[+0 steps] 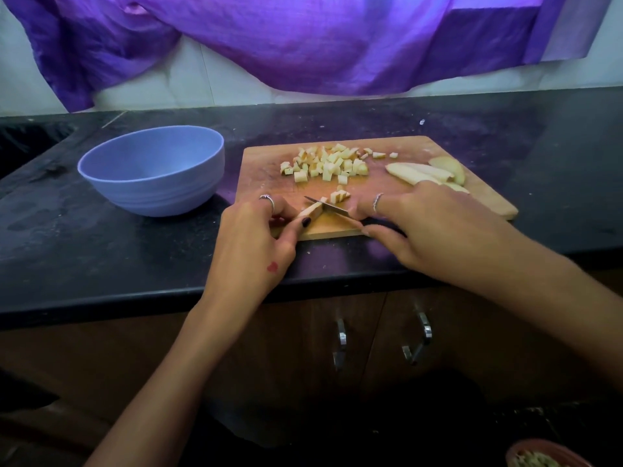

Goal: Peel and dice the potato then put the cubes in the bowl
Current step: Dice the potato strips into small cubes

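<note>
On the board (438,146), left hand (259,237) pinches the potato strip (310,210); right hand (421,227) grips the knife (328,210).

A black stone countertop (118,264) is seen spanning the frame, its surface dulled by pale smudges and streaks. A blue bowl (153,170) is set directly on it at the left, upright, interior bare. A wooden cutting board (269,170) is laid flat just right of the bowl, near but not touching it, its near edge close to the counter's front lip. A small white speck (422,122) is noted on the counter behind the board. A few pale crumbs (308,252) are scattered on the counter in front of the board. At far left the counter is interrupted by a dark recess (30,143); its contents cannot be made out.
</note>
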A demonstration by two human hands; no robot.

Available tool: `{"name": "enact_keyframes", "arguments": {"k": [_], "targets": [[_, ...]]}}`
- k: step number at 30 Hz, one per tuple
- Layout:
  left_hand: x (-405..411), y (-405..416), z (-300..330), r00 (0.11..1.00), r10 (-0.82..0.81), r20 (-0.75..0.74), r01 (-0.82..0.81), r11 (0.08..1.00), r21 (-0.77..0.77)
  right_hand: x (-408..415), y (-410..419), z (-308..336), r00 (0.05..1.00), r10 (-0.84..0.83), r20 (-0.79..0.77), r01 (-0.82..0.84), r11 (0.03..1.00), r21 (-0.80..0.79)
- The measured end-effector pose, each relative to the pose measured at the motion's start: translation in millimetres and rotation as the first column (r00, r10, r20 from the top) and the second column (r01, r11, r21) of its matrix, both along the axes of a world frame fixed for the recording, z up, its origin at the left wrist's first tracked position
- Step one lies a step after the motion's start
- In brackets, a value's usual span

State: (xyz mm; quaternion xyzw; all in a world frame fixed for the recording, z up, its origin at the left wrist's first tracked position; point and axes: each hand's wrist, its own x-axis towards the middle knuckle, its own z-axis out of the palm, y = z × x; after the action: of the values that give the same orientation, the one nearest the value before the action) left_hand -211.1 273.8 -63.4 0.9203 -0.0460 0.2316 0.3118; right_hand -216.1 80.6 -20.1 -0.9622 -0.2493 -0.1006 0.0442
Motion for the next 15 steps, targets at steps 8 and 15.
{"name": "enact_keyframes", "arguments": {"k": [8, 15], "targets": [[-2.3, -0.8, -0.2, 0.999, -0.007, 0.052, 0.007, 1.0, 0.001, 2.3, 2.4, -3.5, 0.998, 0.047, -0.028, -0.037, 0.957, 0.289], [-1.5, -0.4, -0.2, 0.999, 0.006, 0.04, -0.006, 1.0, 0.001, 7.0, 5.0, -1.1, 0.995, 0.063, -0.078, -0.039, 0.958, 0.284]]}}
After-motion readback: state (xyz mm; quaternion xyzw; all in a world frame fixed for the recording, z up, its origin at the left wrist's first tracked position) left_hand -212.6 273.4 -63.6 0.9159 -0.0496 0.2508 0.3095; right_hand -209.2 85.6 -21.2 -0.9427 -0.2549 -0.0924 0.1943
